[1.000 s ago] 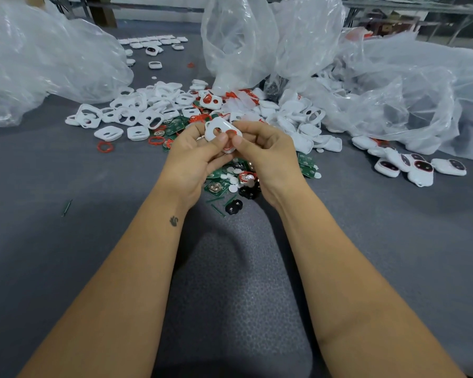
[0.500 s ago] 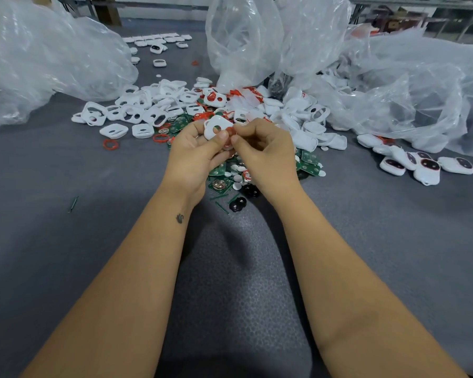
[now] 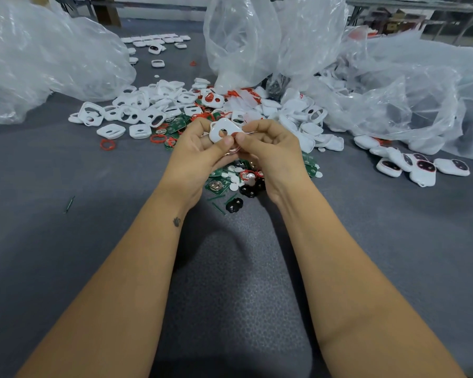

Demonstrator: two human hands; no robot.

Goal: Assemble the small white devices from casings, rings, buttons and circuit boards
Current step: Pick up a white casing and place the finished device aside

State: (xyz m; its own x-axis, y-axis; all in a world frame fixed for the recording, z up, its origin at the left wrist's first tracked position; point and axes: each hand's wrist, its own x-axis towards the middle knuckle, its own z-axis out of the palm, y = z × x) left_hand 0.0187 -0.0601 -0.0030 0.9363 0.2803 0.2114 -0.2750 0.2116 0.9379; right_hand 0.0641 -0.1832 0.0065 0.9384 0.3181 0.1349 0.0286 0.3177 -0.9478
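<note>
A big crumpled plastic bag (image 3: 47, 58) slumps at the far left of the grey tabletop (image 3: 66, 255). Right of it sprawls a heap of white casings (image 3: 137, 110), with a loose red ring (image 3: 107, 144) at its near edge. Over the middle, the left hand (image 3: 200, 156) has its grip closed on a white casing (image 3: 224, 130), thumb pressed on its near face, fingers curled behind. The right hand (image 3: 268, 154) pinches a red ring (image 3: 234, 148) at that casing's lower edge; a second ago the ring sat higher against the casing, which now stands more upright. Beneath the hands lie green circuit boards (image 3: 216, 185) and black pieces (image 3: 234, 205). Far right, assembled devices (image 3: 423, 170) sit together near more clear plastic (image 3: 410, 85).
</note>
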